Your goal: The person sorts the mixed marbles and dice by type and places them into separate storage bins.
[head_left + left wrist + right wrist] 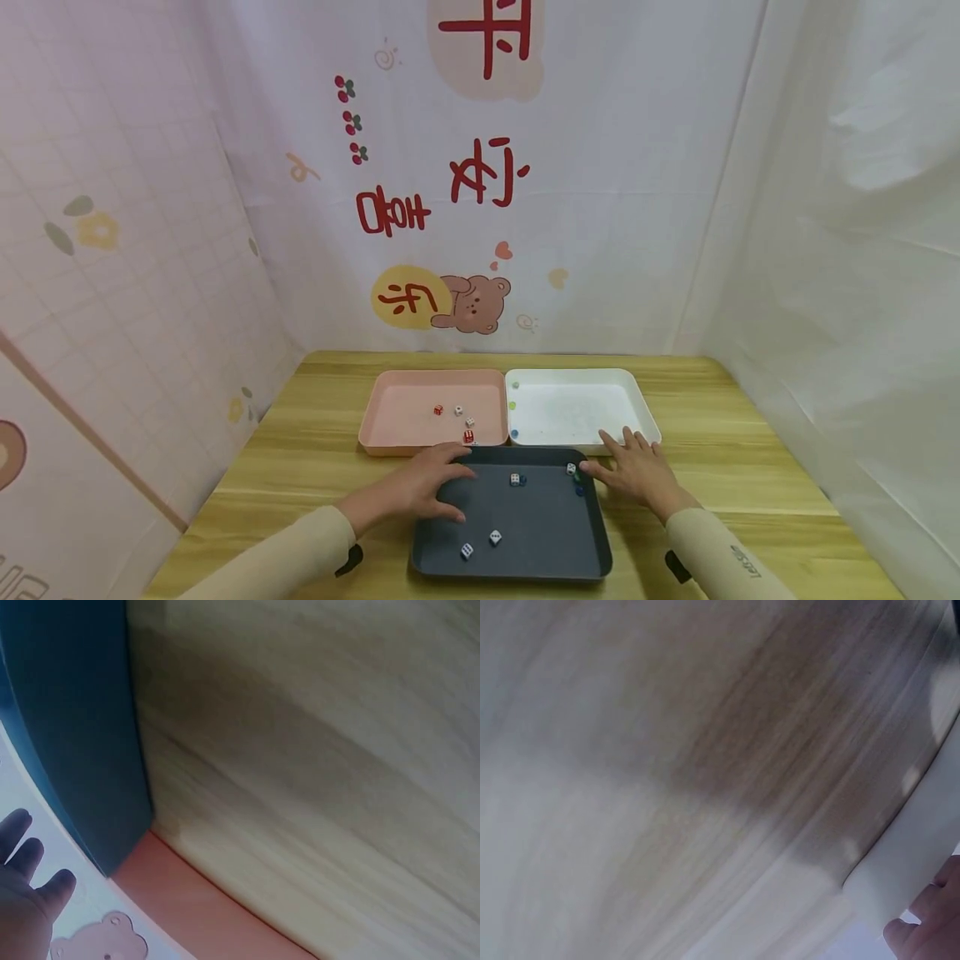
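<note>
My left hand (423, 490) is held over the left side of the dark grey tray (547, 546), fingers spread and loosely bent, nothing in its grasp. At the tray's far right corner, my right hand (637, 467) has its thumb tip beside a white die (571, 469) and small blue pieces (580, 491). Its other fingers stretch to the near wall of the white tray (645, 417). Elsewhere in the grey tray lie a white die (514, 479) beside a blue piece (523, 480), and two more white dice (496, 537) nearer the front.
Behind the grey tray, a pink tray (405, 387) holds red dice (468, 436) and white dice (459, 410). Beside it, the white tray has small green and blue pieces (513, 434) along its left wall. Printed cloth hangs around the wooden table (300, 467).
</note>
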Motion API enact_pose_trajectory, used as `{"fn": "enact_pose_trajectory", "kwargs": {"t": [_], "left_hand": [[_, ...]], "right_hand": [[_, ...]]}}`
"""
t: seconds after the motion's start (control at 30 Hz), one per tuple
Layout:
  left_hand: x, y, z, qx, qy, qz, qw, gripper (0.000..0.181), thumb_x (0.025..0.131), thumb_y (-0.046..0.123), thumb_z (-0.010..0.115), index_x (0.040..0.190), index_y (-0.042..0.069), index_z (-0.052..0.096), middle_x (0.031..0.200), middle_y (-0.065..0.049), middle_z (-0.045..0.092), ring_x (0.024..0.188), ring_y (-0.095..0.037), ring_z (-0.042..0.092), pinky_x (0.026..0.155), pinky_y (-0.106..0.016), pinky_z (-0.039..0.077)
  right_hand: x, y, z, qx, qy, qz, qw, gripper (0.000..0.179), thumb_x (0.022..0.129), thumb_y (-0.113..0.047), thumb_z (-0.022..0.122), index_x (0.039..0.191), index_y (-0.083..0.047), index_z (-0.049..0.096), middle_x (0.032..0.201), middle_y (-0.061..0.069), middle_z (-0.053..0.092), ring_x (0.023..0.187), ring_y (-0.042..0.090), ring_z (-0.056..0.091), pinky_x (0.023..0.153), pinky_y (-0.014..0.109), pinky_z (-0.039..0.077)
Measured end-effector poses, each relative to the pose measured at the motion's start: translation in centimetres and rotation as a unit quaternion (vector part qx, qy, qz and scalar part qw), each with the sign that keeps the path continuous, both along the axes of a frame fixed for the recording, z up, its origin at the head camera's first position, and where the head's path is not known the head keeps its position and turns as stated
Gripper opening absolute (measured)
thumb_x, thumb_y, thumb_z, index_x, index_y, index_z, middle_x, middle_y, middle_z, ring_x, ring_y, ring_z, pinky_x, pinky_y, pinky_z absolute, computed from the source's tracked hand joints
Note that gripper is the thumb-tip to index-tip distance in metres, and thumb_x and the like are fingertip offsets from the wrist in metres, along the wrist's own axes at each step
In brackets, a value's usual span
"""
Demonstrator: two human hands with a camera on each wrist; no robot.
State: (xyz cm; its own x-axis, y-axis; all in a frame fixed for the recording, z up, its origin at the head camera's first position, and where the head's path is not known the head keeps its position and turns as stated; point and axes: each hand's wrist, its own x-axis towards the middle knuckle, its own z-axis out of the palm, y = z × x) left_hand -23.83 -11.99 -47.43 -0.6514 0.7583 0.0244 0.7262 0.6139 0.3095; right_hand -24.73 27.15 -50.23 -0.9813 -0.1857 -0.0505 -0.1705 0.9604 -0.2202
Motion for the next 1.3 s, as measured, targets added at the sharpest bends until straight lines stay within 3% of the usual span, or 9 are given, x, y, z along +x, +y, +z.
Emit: {"fn": "enact_pose_trajectory", "kwargs": {"t": [0.33, 0.57, 0.77, 1.3], "left_hand": [[1.2, 1.1, -0.3, -0.056, 0.006, -0.072, 0.9958, 0.054, 0.080, 0.052, 0.079, 0.126, 0.025, 0.067, 0.145, -0.009, 0.048, 0.139, -0.028, 0.039, 0.112, -0.045, 0.034], [1.4, 1.4, -1.2, -0.061, 0.011, -0.114, 0.9915, 0.048, 0.081, 0.051, 0.079, 0.122, 0.028, 0.069, 0.142, -0.008, 0.050, 0.136, -0.026, 0.042, 0.108, -0.044, 0.039], [1.5, 1.6, -1.3, -0.065, 0.017, -0.149, 0.9865, 0.043, 0.080, 0.049, 0.080, 0.116, 0.027, 0.073, 0.138, -0.009, 0.053, 0.133, -0.027, 0.045, 0.106, -0.041, 0.041], [1.7, 1.9, -2.1, -0.065, -0.003, -0.167, 0.9839, 0.023, 0.084, 0.043, 0.077, 0.105, 0.033, 0.076, 0.140, -0.003, 0.052, 0.137, -0.027, 0.042, 0.108, -0.041, 0.039]], "right_hand": [[0.2, 0.0, 0.4, 0.006, -0.003, 0.003, 1.0000, 0.083, 0.093, -0.068, 0.048, 0.148, -0.007, 0.045, 0.145, 0.039, 0.037, 0.134, 0.058, 0.031, 0.106, 0.072, 0.021], [0.2, 0.0, 0.5, 0.002, -0.003, 0.001, 1.0000, 0.082, 0.093, -0.067, 0.049, 0.148, -0.006, 0.046, 0.145, 0.039, 0.037, 0.134, 0.058, 0.032, 0.106, 0.072, 0.020], [0.3, -0.1, 0.6, -0.003, -0.003, 0.003, 1.0000, 0.082, 0.093, -0.066, 0.051, 0.147, -0.005, 0.046, 0.144, 0.040, 0.037, 0.134, 0.059, 0.032, 0.106, 0.073, 0.020], [0.1, 0.0, 0.3, -0.009, -0.006, -0.002, 0.9999, 0.083, 0.092, -0.067, 0.051, 0.148, -0.005, 0.045, 0.145, 0.040, 0.035, 0.135, 0.058, 0.029, 0.106, 0.073, 0.018]]}}
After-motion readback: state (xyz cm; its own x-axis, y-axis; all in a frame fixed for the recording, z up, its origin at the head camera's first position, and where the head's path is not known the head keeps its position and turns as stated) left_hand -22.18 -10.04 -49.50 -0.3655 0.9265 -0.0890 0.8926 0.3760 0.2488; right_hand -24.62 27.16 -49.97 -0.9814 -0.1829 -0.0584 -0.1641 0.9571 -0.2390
